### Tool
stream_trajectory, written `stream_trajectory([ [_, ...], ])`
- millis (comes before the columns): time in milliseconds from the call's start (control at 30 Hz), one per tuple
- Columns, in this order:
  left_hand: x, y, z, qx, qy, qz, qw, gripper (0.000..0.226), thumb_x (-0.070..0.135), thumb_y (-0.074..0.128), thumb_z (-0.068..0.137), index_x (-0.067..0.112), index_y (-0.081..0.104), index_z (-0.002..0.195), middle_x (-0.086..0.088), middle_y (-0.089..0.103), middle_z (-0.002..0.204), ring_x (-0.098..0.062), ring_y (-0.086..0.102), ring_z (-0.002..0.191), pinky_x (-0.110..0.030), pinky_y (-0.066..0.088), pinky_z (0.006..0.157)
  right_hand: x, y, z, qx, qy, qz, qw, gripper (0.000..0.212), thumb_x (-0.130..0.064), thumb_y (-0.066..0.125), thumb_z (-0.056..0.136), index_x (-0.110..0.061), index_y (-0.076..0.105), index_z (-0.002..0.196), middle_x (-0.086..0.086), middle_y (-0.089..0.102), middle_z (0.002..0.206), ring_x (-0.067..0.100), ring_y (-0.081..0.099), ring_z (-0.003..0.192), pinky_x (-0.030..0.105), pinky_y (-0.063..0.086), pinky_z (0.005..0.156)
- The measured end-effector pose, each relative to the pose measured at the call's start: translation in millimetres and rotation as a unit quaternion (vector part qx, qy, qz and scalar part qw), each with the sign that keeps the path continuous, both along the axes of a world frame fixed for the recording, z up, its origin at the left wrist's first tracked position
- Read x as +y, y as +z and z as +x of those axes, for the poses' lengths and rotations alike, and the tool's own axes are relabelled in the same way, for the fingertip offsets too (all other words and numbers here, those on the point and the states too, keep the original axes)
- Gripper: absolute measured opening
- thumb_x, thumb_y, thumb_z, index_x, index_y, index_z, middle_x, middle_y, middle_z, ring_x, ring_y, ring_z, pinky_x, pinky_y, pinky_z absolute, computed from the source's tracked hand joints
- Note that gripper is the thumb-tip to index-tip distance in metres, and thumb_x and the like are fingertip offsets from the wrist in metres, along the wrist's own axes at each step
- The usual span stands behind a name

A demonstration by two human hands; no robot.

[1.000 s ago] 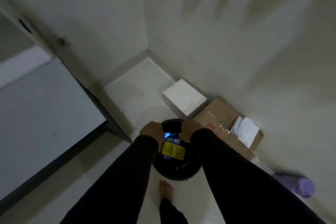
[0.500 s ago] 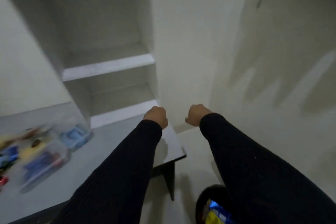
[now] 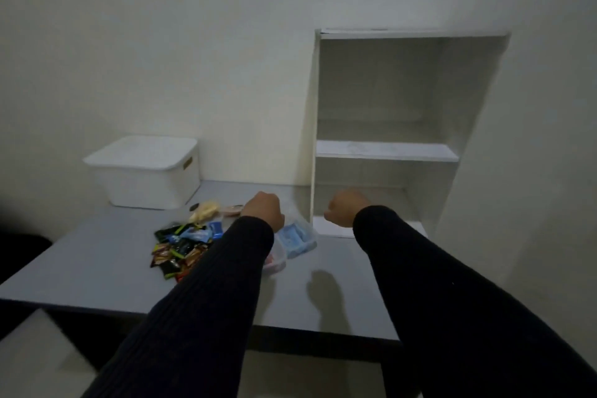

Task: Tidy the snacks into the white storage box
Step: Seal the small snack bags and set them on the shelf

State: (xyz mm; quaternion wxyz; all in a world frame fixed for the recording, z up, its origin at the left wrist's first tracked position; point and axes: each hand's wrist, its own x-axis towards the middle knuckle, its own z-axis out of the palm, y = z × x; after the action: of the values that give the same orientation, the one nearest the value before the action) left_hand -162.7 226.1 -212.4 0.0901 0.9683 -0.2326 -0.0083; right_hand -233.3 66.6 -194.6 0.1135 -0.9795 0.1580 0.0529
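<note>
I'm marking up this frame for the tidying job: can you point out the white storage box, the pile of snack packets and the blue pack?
white storage box [image 3: 147,186]: head view, front wall.
pile of snack packets [image 3: 181,250]: head view, middle of the heap.
blue pack [image 3: 297,241]: head view, its top face.

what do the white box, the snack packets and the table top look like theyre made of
White box: likely plastic, matte, with rounded moulded corners and a fitted lid. Snack packets: thin printed foil or plastic film, glossy and crinkled, though blurred. Table top: smooth matte grey board, probably laminate, with a thin dark edge; the dim light leaves it open.
</note>
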Motion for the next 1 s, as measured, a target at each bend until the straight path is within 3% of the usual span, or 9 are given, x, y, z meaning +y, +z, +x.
stream_trajectory([
  [100,37,-13,25,0.000,0.034,0.012,0.999,0.031,0.027,0.052,0.092,0.004,0.062,0.111,-0.013,0.064,0.115,-0.027,0.062,0.104,-0.031,0.048,0.085,29,-14,34,0.005,0.021,0.011,1.000,0.032,-0.025,0.051,0.091,0.000,0.064,0.106,0.014,0.065,0.109,0.023,0.054,0.084,0.027,0.040,0.072],
  [200,59,-30,52,0.019,0.050,-0.002,0.999,0.031,0.027,0.055,0.091,0.004,0.063,0.110,-0.013,0.065,0.112,-0.026,0.062,0.103,-0.030,0.049,0.087,45,-27,71,0.009,0.039,0.016,0.999,0.034,-0.025,0.053,0.090,-0.002,0.062,0.113,0.014,0.063,0.118,0.027,0.060,0.103,0.027,0.045,0.079],
  [300,70,-54,87,0.041,0.067,-0.034,0.996,0.034,0.021,0.057,0.090,0.004,0.059,0.120,-0.013,0.062,0.120,-0.025,0.060,0.109,-0.030,0.048,0.091,55,-42,112,0.009,0.074,0.017,0.997,0.039,-0.026,0.054,0.091,-0.004,0.058,0.124,0.012,0.058,0.128,0.026,0.056,0.116,0.031,0.045,0.096],
  [500,84,-101,176,0.062,0.097,-0.057,0.992,0.050,0.020,0.059,0.089,0.010,0.045,0.135,-0.012,0.046,0.136,-0.028,0.045,0.126,-0.036,0.039,0.104,70,-84,217,-0.007,0.152,0.024,0.988,0.040,-0.019,0.060,0.088,-0.010,0.057,0.127,0.010,0.058,0.131,0.026,0.052,0.121,0.032,0.041,0.102],
  [700,84,-146,252,0.095,0.105,-0.065,0.988,0.054,0.016,0.062,0.086,0.012,0.044,0.136,-0.009,0.046,0.138,-0.025,0.044,0.127,-0.034,0.036,0.105,76,-134,303,0.011,0.170,0.061,0.984,0.049,-0.025,0.067,0.084,-0.017,0.054,0.130,0.010,0.054,0.126,0.027,0.052,0.116,0.031,0.041,0.098],
  [833,77,-173,279,0.114,0.109,-0.088,0.984,0.047,0.013,0.061,0.087,0.010,0.050,0.132,-0.010,0.049,0.137,-0.026,0.045,0.126,-0.033,0.035,0.105,73,-165,331,0.019,0.169,0.080,0.982,0.039,-0.025,0.066,0.085,-0.016,0.060,0.122,0.008,0.055,0.122,0.026,0.055,0.111,0.031,0.043,0.095],
  [933,71,-182,293,0.112,0.112,-0.116,0.981,0.029,0.011,0.058,0.089,0.008,0.061,0.118,-0.012,0.060,0.122,-0.027,0.053,0.115,-0.032,0.041,0.096,64,-178,342,0.024,0.150,0.102,0.983,0.028,-0.025,0.069,0.083,-0.015,0.067,0.109,0.004,0.061,0.111,0.022,0.059,0.103,0.029,0.045,0.089],
  [1000,68,-185,305,0.107,0.110,-0.129,0.980,0.019,0.011,0.055,0.089,0.007,0.066,0.104,-0.013,0.066,0.107,-0.028,0.058,0.103,-0.030,0.042,0.081,57,-177,350,0.024,0.142,0.121,0.982,0.022,-0.026,0.068,0.083,-0.013,0.070,0.100,0.001,0.059,0.093,0.018,0.056,0.088,0.026,0.043,0.078],
])
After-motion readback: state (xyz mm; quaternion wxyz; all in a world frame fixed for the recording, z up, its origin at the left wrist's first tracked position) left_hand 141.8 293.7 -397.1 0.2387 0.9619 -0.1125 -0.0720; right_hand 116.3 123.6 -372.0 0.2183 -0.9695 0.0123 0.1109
